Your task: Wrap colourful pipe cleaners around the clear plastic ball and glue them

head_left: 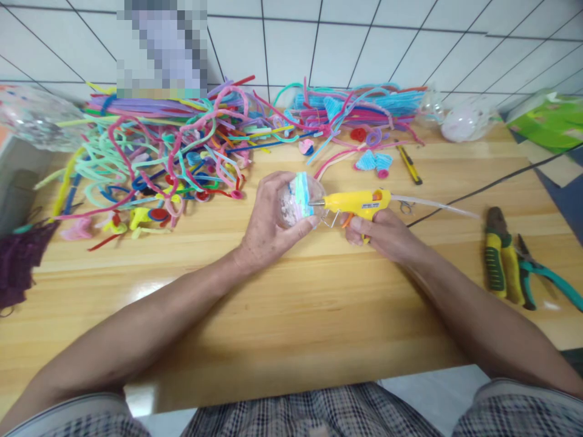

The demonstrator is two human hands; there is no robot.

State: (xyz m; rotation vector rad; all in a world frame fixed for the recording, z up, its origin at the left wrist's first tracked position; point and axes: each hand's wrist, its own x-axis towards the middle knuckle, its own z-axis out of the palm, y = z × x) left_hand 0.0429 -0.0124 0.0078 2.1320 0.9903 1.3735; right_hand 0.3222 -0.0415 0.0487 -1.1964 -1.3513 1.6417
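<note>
My left hand point(268, 221) is wrapped round a clear ball point(288, 205) with whitish bits inside and a shiny blue-green band point(302, 194) across it. In my right hand point(380, 233) is a yellow glue gun point(353, 203), its fingers closed round the handle by the orange trigger. The gun points left, and its metal nozzle is at the right edge of the band; whether it touches cannot be made out. A long translucent glue stick point(437, 205) sticks out of the gun's back. A thin wire stand hangs below the nozzle.
Tangled pipe cleaners point(150, 152) cover the back left of the wooden table point(255, 340); blue and pink bundles point(364, 106) lie behind the ball. A yellow cutter point(409, 162), a blue bow point(373, 161), pliers point(501, 258), teal-handled pliers point(546, 273) and a black cable point(492, 182) are at right.
</note>
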